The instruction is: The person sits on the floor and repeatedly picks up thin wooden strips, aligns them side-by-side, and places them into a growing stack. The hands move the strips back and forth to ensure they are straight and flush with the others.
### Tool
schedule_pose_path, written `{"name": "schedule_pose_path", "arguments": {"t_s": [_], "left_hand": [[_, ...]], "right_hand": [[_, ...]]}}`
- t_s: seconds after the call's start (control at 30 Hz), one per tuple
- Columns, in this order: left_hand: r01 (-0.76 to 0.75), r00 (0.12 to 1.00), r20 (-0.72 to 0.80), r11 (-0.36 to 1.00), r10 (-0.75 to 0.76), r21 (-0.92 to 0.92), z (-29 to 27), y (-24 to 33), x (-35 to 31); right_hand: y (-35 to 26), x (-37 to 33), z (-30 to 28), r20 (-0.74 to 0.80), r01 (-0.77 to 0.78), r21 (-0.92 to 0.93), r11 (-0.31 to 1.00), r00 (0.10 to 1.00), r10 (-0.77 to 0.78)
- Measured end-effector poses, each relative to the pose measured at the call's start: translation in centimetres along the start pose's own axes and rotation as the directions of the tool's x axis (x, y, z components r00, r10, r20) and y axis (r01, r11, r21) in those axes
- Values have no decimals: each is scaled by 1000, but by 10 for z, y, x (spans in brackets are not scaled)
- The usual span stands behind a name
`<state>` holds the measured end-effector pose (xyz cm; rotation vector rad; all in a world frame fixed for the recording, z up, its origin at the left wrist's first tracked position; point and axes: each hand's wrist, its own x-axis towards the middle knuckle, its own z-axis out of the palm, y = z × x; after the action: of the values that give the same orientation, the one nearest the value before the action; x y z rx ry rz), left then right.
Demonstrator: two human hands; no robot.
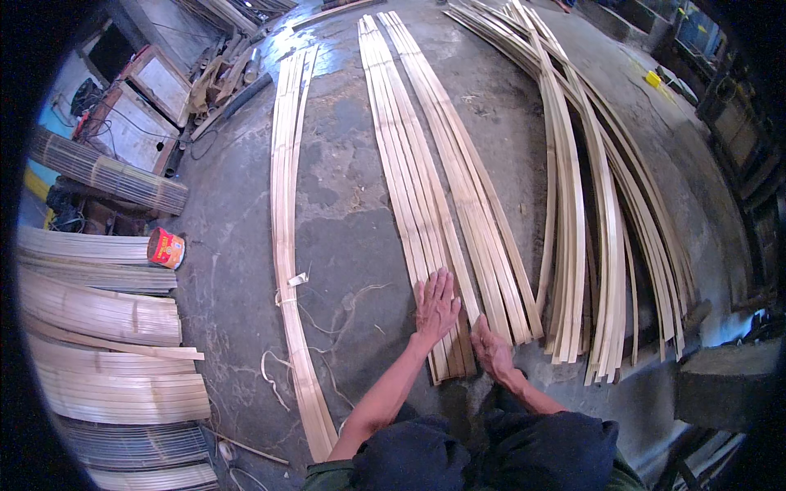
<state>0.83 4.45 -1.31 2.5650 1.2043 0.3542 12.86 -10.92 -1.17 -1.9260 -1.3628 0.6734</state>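
Long pale bamboo strips lie side by side in a flat row [401, 176] in the middle of the floor, their near ends in front of my knees. My left hand [436, 309] rests flat on them near these ends, its fingers stretched out. Beside it, my right hand [492, 350] is seen edge-on, its fingers closed at the near end of the row's rightmost bamboo strip [463, 282]. Some of those fingertips are hidden. Just right of this hand lies a second row of bamboo strips [483, 229], a narrow gap away.
Left lies a narrow tied bundle [284, 180] with loose ties. Crossing strips [606, 204] are heaped on the right. Along the left edge are stacked slat bundles [115, 307], a red-and-yellow tub [166, 248] and a rolled slat mat [110, 172]. A yellow object [652, 78] is far right.
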Motion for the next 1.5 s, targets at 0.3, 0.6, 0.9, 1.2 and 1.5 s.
{"name": "schedule_pose_path", "arguments": {"t_s": [0.3, 0.6, 0.9, 1.2, 1.5], "left_hand": [[14, 1000, -19, 1000, -14, -23, 3, -2, 1], [-4, 1000, -20, 999, 3, -47, 0, -1, 2], [-12, 999, -41, 999, 10, -34, 5, -4, 0], [24, 999, -29, 1000, -23, 17, 4, 2, 3], [53, 999, 5, 998, -52, -31, 6, 1, 4]], "right_hand": [[-30, -4, -16, -47, -172, 334, 927, 979, 199], [-21, 4, -33, 10, -91, -171, 981, 996, 94], [1, 30, -57, -151, 70, -477, 876, 976, -160], [30, 64, -88, -135, -72, -577, 814, 991, -8], [9, 66, -93, -122, -174, -159, 972, 980, 156]]}}
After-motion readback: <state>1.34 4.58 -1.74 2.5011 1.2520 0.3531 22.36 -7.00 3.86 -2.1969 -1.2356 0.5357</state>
